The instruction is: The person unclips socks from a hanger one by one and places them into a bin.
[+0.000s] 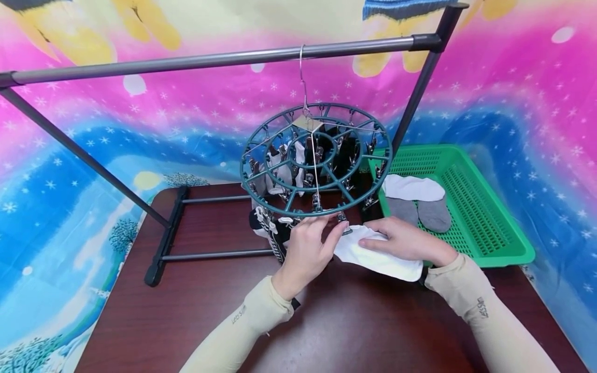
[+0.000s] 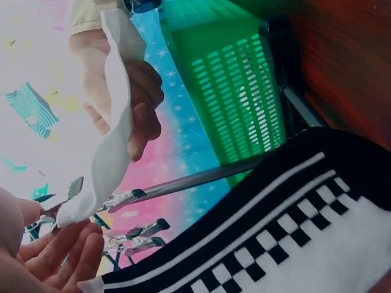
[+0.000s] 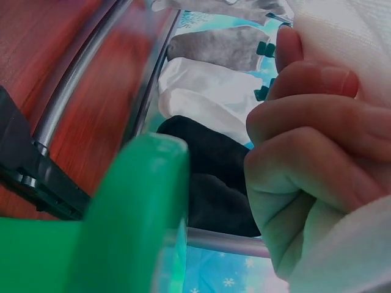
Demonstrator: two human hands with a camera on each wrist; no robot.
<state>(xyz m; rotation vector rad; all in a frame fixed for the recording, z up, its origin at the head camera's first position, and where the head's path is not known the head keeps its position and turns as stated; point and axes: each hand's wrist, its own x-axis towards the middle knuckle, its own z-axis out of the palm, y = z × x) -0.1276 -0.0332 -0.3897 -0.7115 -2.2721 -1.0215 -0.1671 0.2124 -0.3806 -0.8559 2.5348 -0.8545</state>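
Note:
A round green sock hanger (image 1: 298, 212) with metal clips hangs by a wire hook from a rail. My left hand (image 1: 304, 249) pinches a metal clip (image 1: 343, 221) at its near rim, thumb above and fingers below. The end of a white sock (image 1: 373, 259) is at that clip's mouth; the left wrist view shows it close to the left fingertips. My right hand (image 1: 407, 239) grips the sock's other part, fingers curled round it in the right wrist view. A black-and-white checkered sock (image 2: 263, 238) hangs near the left hand.
A green basket (image 1: 494, 223) holding white and grey socks (image 1: 434, 213) stands at the right. Several grey, white and black socks (image 3: 214, 177) hang from the hanger. The rack's dark rail (image 1: 196, 61) crosses above, and its foot (image 1: 165, 243) stands on the brown table (image 1: 140, 321).

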